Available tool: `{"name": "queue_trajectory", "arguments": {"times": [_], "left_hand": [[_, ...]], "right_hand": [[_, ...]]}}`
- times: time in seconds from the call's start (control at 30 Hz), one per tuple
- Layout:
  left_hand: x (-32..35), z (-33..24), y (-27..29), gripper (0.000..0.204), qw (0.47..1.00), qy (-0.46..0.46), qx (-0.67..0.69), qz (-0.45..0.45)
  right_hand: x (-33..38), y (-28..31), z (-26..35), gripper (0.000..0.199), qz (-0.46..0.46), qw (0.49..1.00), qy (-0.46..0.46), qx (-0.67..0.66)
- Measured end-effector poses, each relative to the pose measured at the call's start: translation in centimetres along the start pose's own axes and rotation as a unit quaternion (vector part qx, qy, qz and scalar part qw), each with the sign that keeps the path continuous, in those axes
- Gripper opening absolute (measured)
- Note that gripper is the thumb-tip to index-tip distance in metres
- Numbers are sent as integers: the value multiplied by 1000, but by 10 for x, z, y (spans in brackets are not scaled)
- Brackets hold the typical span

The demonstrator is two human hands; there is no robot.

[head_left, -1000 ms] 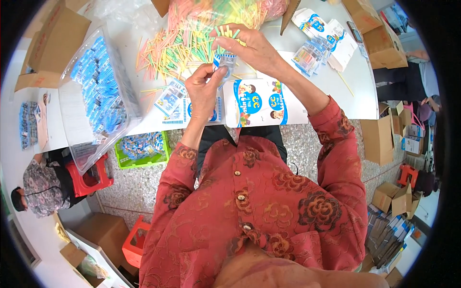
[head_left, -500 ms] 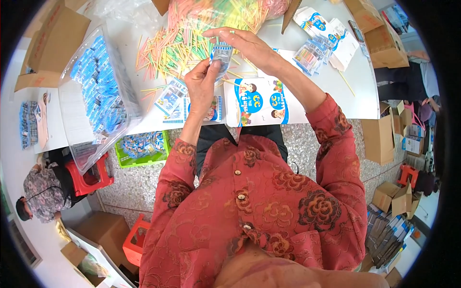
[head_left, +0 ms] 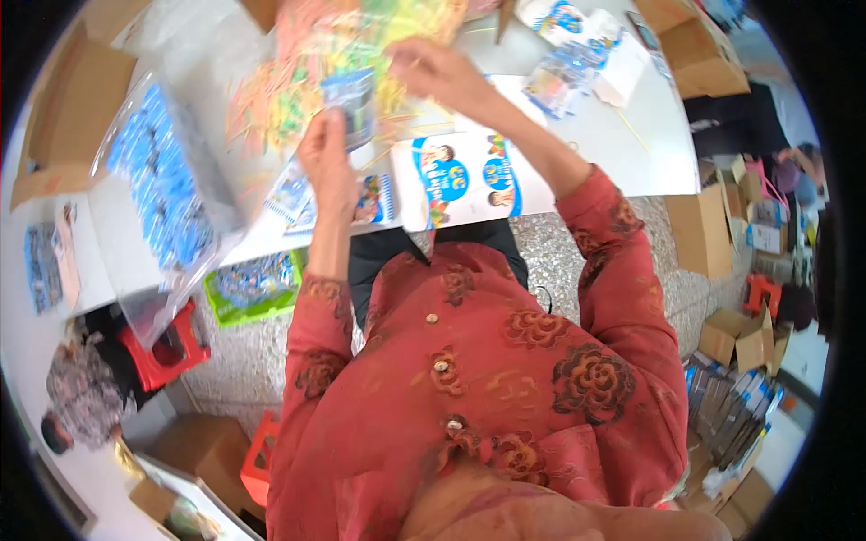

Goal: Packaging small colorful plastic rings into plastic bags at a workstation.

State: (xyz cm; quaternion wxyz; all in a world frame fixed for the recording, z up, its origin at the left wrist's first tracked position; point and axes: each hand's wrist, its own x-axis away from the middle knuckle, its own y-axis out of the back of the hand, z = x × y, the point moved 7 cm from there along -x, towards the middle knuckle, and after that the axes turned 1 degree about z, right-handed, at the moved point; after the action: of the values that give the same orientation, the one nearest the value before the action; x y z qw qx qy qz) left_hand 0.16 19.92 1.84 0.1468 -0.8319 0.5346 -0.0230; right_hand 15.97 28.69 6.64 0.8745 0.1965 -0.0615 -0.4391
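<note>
My left hand [head_left: 327,158] is closed around the lower left side of a small clear packet [head_left: 352,106] with a blue top edge, held upright over the table. Apart from the packet, to its right, my right hand [head_left: 442,79] hovers above thin colored sticks [head_left: 262,113], which look like straws and lie in a loose heap. Motion smears the fingers of that hand, so whether they hold anything is unclear. Flat packets [head_left: 293,194] with blue striped edges lie under my left wrist. Beside them, near the front edge, is a white printed carton sheet [head_left: 460,200].
A clear plastic tub [head_left: 216,180] full of blue packets stands at the left. Below the table edge sits a green basket [head_left: 236,315] of packets. More packets [head_left: 555,83] and cartons lie at the far right. Cardboard boxes [head_left: 699,236] and a red stool [head_left: 176,347] flank the table.
My right hand has moved off the packet, and a gap now separates them. My left hand has carried the packet to the left. The whole view has shifted slightly.
</note>
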Motion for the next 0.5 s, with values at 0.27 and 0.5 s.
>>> {"name": "queue_trajectory", "arguments": {"times": [0.27, 0.5], "left_hand": [[16, 6, 2, 25, 997, 74, 6, 10], [13, 10, 13, 31, 996, 66, 44, 47]], "right_hand": [[22, -72, -82, 38, -33, 889, 259, 377], [2, -71, -54, 18, 37, 921, 160, 354]]}}
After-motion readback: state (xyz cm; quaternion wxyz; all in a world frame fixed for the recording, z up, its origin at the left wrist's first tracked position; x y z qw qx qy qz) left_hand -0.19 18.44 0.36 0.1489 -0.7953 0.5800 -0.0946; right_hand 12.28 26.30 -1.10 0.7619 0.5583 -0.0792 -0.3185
